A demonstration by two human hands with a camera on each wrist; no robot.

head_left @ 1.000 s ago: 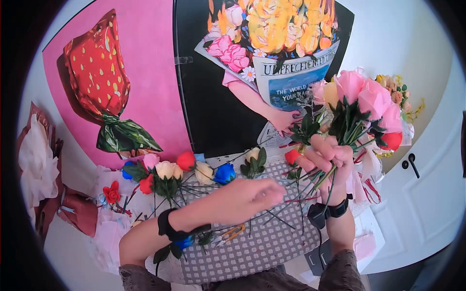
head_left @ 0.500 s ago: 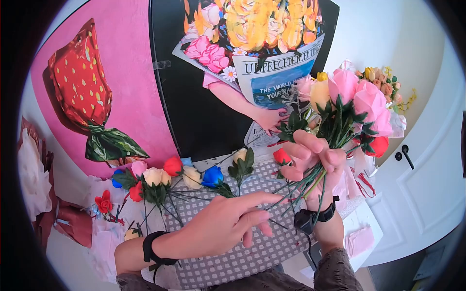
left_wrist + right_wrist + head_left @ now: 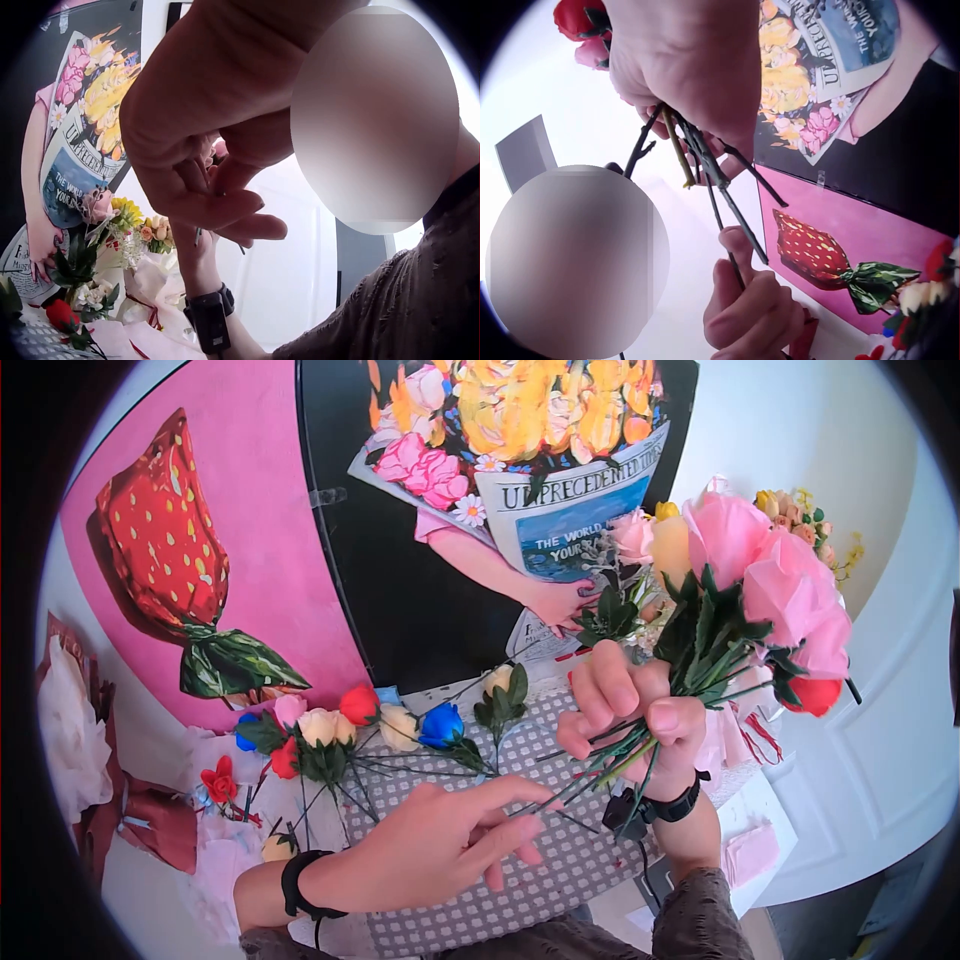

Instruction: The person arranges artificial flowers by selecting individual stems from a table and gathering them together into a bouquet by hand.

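Note:
My right hand [image 3: 652, 685] grips a bunch of artificial roses by their green stems [image 3: 622, 756], below the heads. Large pink roses [image 3: 790, 590], a cream rose [image 3: 670, 550] and a red rose [image 3: 812, 696] top the bunch, leaning up and right. From beneath the fist, the cut stem ends [image 3: 716, 176] poke out at differing lengths in the right wrist view. Lower left of the bunch, my left hand [image 3: 430, 850] pinches the end of one long thin stem [image 3: 722, 217] between thumb and index finger. Its other fingers are loosely bent.
Loose roses lie along the table's back left, among them a blue rose [image 3: 441, 726] and a red rose [image 3: 359, 704]. A grey checked cloth [image 3: 430, 920] covers the table. Paintings [image 3: 215, 560] stand behind; wrapping paper [image 3: 75, 730] is at far left, a white door [image 3: 880, 760] at right.
The left hand has drawn back and down from over the table, then its fingertips have come to a stem end. The bunch in the right hand has come closer and tilted further right.

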